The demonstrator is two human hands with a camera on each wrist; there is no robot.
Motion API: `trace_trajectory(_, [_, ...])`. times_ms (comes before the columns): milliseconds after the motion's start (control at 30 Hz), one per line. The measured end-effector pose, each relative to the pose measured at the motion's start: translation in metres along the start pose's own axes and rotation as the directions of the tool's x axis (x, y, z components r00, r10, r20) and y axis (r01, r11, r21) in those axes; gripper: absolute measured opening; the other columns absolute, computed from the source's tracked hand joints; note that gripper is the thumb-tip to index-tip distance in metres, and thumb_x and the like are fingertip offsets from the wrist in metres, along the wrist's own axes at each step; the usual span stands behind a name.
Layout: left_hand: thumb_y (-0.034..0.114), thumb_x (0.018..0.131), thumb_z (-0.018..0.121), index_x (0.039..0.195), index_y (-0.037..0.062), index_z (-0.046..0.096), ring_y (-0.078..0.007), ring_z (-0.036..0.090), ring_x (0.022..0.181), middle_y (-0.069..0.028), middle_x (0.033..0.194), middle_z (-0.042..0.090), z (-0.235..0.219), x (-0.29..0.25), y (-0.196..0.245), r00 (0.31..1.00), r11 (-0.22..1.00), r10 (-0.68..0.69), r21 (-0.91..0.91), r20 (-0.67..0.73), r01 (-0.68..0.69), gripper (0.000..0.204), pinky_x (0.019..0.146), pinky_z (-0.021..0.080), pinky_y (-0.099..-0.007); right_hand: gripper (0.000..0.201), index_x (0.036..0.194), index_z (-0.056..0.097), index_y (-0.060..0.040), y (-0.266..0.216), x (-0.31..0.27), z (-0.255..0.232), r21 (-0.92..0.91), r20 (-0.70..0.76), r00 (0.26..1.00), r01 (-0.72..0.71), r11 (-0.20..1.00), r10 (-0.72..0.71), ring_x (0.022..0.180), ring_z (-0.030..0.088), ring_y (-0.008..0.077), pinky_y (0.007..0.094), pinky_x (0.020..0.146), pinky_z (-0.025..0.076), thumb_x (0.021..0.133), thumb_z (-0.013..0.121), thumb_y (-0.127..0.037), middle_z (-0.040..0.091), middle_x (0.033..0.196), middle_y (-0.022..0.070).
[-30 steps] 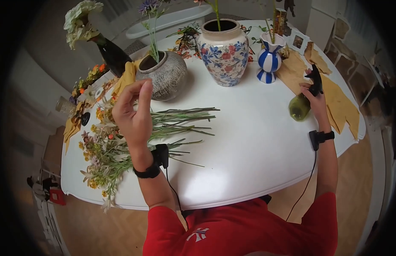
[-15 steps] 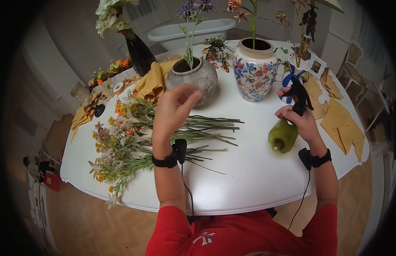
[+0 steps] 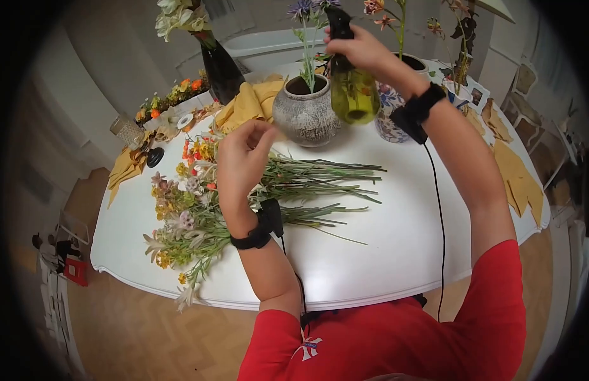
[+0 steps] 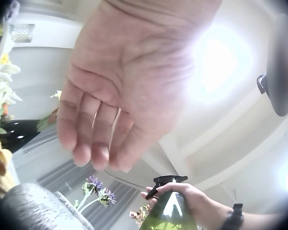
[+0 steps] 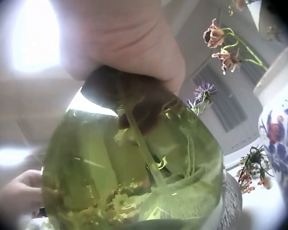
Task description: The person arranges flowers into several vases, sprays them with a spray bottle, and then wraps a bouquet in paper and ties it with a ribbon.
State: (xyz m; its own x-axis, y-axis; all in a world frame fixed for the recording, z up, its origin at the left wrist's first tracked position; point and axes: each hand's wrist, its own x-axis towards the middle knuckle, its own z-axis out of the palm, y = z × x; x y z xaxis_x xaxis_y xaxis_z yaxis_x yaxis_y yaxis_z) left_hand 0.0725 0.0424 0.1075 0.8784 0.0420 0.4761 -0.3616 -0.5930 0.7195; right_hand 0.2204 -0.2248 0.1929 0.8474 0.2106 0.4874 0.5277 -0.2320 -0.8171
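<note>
My right hand (image 3: 365, 51) grips a green see-through spray bottle (image 3: 355, 95) by its black neck, raised off the table beside a round grey vase (image 3: 301, 117). In the right wrist view the bottle (image 5: 134, 158) fills the middle, its inner tube visible. Purple spiky flowers (image 3: 301, 9) on pale stems stand in the grey vase. My left hand (image 3: 242, 162) is held over a pile of cut flowers (image 3: 193, 197) and grips nothing. Its fingers (image 4: 86, 129) hang relaxed, slightly bent, in the left wrist view.
A floral-painted vase (image 3: 390, 120) stands behind my right forearm. A dark vase (image 3: 221, 70) with white flowers is at the back left, beside yellow cloth (image 3: 250, 105). Long green stems (image 3: 332, 171) spread across the white table (image 3: 409, 235). Tan sheets (image 3: 517, 181) lie at the right.
My right hand has lifted the spray bottle from the table's right side and carried it left to the grey vase. The left hand stays over the flowers while the view shifts.
</note>
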Motion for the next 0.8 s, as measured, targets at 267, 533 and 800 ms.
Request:
trace_trajectory(267, [0.016, 0.096, 0.072, 0.107, -0.0028, 0.073, -0.0077, 0.063, 0.075, -0.0033, 0.087, 0.073, -0.003, -0.002, 0.009, 1.0, 1.0, -0.013, -0.023, -0.027, 0.012, 0.022, 0.072, 0.05, -0.0257, 0.036, 0.122, 0.065, -0.0047, -0.008, 0.035, -0.004, -0.064, 0.045, 0.989, -0.136, 0.989, 0.139, 0.08, 0.067, 0.0156, 0.0344, 0.074, 0.056, 0.089, 0.071, -0.019, 0.068, 0.101, 0.0056])
trace_trajectory(533, [0.016, 0.096, 0.072, 0.108, -0.0028, 0.073, -0.0081, 0.063, 0.076, -0.0031, 0.086, 0.072, 0.0, -0.002, 0.013, 1.0, 1.0, -0.008, -0.027, -0.013, 0.008, 0.022, 0.072, 0.051, -0.0258, 0.035, 0.117, 0.066, -0.0034, 0.028, -0.002, 0.011, -0.06, 0.067, 0.962, -0.263, 0.963, 0.266, 0.086, 0.064, 0.0157, 0.0315, 0.078, 0.052, 0.085, 0.072, -0.017, 0.068, 0.101, 0.0071])
trace_trajectory(800, [0.017, 0.096, 0.073, 0.109, -0.0019, 0.073, -0.008, 0.063, 0.076, -0.0029, 0.085, 0.072, 0.005, -0.002, 0.018, 1.0, 1.0, 0.005, 0.016, 0.002, -0.005, 0.023, 0.071, 0.05, -0.0255, 0.032, 0.11, 0.063, -0.006, 0.048, -0.053, 0.027, -0.028, 0.117, 0.935, -0.334, 0.942, 0.335, 0.083, 0.062, 0.0124, 0.0297, 0.074, 0.05, 0.082, 0.076, -0.014, 0.066, 0.094, 0.0027])
